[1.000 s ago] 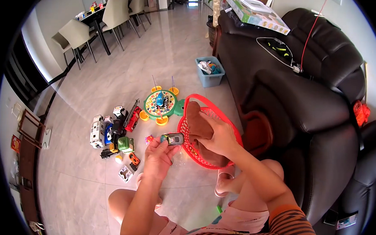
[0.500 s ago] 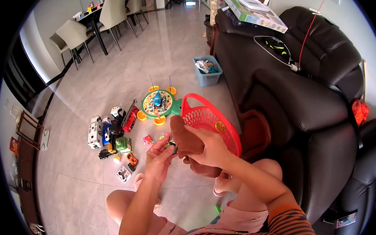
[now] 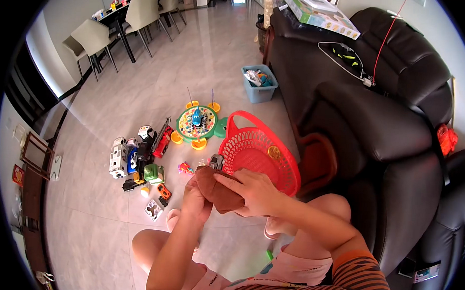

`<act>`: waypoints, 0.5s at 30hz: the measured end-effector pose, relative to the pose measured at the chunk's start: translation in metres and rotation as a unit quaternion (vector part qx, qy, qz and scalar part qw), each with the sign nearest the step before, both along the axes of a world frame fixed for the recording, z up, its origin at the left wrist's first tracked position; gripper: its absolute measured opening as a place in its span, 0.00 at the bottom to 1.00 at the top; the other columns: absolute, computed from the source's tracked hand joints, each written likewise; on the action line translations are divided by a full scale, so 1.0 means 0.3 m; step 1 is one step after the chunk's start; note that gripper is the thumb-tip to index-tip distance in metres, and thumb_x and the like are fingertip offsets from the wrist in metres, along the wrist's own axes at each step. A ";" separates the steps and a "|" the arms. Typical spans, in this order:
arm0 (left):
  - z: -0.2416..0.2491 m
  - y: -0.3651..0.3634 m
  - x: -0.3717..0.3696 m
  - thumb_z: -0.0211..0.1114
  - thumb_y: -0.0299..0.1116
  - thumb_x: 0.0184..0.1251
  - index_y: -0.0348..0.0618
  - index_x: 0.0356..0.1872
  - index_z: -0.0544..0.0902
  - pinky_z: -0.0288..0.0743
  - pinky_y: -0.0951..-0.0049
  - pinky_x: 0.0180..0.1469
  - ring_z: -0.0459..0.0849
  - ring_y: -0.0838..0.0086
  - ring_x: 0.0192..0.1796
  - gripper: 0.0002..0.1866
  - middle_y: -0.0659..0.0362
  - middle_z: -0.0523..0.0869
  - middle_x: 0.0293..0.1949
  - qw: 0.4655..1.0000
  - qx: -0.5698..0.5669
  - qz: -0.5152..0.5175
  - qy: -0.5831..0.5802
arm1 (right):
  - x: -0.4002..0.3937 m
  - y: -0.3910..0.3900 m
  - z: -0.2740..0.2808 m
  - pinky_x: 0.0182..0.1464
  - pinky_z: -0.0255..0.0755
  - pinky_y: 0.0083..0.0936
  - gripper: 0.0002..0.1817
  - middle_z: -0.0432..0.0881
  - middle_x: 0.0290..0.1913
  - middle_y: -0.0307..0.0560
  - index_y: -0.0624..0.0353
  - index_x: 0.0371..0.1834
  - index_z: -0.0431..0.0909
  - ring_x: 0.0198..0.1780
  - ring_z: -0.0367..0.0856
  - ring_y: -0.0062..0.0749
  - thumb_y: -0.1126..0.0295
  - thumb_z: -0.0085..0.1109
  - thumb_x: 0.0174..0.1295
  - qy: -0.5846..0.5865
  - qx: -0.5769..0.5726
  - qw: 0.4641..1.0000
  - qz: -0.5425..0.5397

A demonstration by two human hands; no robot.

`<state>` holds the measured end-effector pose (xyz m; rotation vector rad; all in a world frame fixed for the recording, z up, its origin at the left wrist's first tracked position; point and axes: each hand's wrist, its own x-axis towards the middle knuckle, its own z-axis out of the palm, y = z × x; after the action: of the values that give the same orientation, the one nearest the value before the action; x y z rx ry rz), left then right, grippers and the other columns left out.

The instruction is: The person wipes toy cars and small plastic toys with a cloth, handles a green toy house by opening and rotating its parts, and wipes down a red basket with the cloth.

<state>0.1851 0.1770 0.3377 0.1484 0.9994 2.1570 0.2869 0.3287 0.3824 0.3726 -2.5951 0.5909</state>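
A brown cloth (image 3: pixel 225 194) is gripped by my right hand (image 3: pixel 259 193), its fingers pressed along the top of the cloth. My left hand (image 3: pixel 195 199) is closed at the cloth's left side. The cloth covers its fingertips, and I cannot tell what small thing they hold. Just beyond the cloth, a small grey toy car (image 3: pixel 217 161) shows beside the red plastic basket (image 3: pixel 288 168). The basket stands on the floor in front of my hands, with a round yellow piece (image 3: pixel 274 152) inside it.
Toy vehicles, including a white bus (image 3: pixel 118 158) and a green truck (image 3: pixel 154 175), crowd the floor at left. Behind them sits a turtle-shaped fishing game (image 3: pixel 197 124). A blue bin (image 3: pixel 259 92) stands near the dark leather sofa (image 3: pixel 368 130). Dining chairs (image 3: pixel 94 35) are farther back.
My right hand has brought the cloth down and left over my left hand's fingers, covering the small dark object seen there before. The grey toy car has come into view.
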 end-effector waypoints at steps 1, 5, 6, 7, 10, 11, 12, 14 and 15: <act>-0.003 0.001 -0.001 0.60 0.29 0.65 0.40 0.53 0.76 0.76 0.73 0.46 0.81 0.75 0.46 0.15 0.61 0.83 0.44 1.000 -0.012 0.002 -0.002 | -0.004 0.007 -0.009 0.36 0.74 0.35 0.46 0.76 0.39 0.47 0.51 0.63 0.67 0.37 0.79 0.44 0.61 0.74 0.33 -0.012 -0.017 1.000 -0.015; -0.001 0.009 -0.008 0.60 0.26 0.64 0.41 0.55 0.76 0.77 0.74 0.43 0.82 0.75 0.43 0.17 0.60 0.83 0.45 1.000 -0.021 -0.012 -0.019 | -0.038 0.071 -0.018 0.41 0.73 0.41 0.42 0.78 0.39 0.51 0.50 0.63 0.66 0.41 0.79 0.47 0.60 0.70 0.37 -0.057 -0.097 0.989 -0.097; 0.000 0.008 -0.008 0.60 0.26 0.64 0.40 0.55 0.76 0.77 0.74 0.42 0.82 0.75 0.42 0.17 0.60 0.83 0.46 1.000 -0.022 -0.015 -0.017 | -0.048 0.094 -0.023 0.40 0.73 0.42 0.41 0.78 0.38 0.52 0.51 0.62 0.67 0.41 0.79 0.48 0.59 0.70 0.38 -0.055 -0.099 0.986 -0.123; 0.004 0.009 -0.008 0.60 0.26 0.64 0.40 0.56 0.75 0.77 0.74 0.41 0.83 0.75 0.41 0.18 0.59 0.83 0.46 0.999 -0.023 -0.018 -0.016 | -0.058 0.116 -0.029 0.40 0.73 0.43 0.40 0.79 0.38 0.53 0.52 0.61 0.69 0.40 0.80 0.49 0.59 0.70 0.38 -0.054 -0.101 0.982 -0.148; 0.049 0.018 0.013 0.60 0.25 0.64 0.42 0.57 0.75 0.78 0.72 0.37 0.83 0.73 0.39 0.19 0.57 0.83 0.46 0.996 -0.077 -0.021 0.030 | -0.068 0.170 -0.029 0.40 0.73 0.43 0.38 0.80 0.40 0.56 0.52 0.60 0.70 0.39 0.80 0.52 0.57 0.70 0.40 -0.045 -0.082 0.974 -0.204; 0.062 0.020 0.019 0.60 0.24 0.63 0.42 0.57 0.75 0.78 0.74 0.36 0.83 0.73 0.39 0.19 0.57 0.83 0.46 0.994 -0.088 -0.012 0.057 | -0.068 0.181 -0.026 0.41 0.74 0.43 0.38 0.80 0.40 0.57 0.52 0.60 0.70 0.40 0.80 0.52 0.57 0.70 0.40 -0.054 -0.079 0.970 -0.222; 0.074 0.021 0.023 0.60 0.23 0.63 0.42 0.57 0.75 0.78 0.75 0.36 0.82 0.74 0.38 0.20 0.58 0.83 0.46 0.992 -0.100 -0.003 0.083 | -0.066 0.184 -0.016 0.41 0.74 0.42 0.39 0.80 0.41 0.58 0.53 0.60 0.70 0.40 0.80 0.52 0.59 0.70 0.39 -0.014 -0.073 0.974 -0.214; 0.075 0.016 0.015 0.60 0.21 0.61 0.41 0.56 0.75 0.78 0.78 0.35 0.82 0.76 0.37 0.20 0.58 0.83 0.45 0.982 -0.135 0.014 0.131 | -0.055 0.172 0.002 0.41 0.74 0.42 0.39 0.79 0.41 0.57 0.53 0.60 0.70 0.41 0.80 0.51 0.60 0.70 0.39 -0.021 -0.098 0.978 -0.185; 0.066 0.011 -0.001 0.60 0.20 0.61 0.40 0.56 0.76 0.77 0.79 0.35 0.82 0.77 0.37 0.20 0.59 0.83 0.44 0.975 -0.159 0.021 0.154 | -0.050 0.162 0.012 0.41 0.74 0.42 0.39 0.79 0.41 0.57 0.54 0.60 0.70 0.41 0.80 0.51 0.61 0.71 0.39 -0.024 -0.111 0.979 -0.170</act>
<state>0.1849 0.1802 0.3576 0.3179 1.5227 2.0159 0.2720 0.3773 0.3861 -0.1565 -2.5201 0.7610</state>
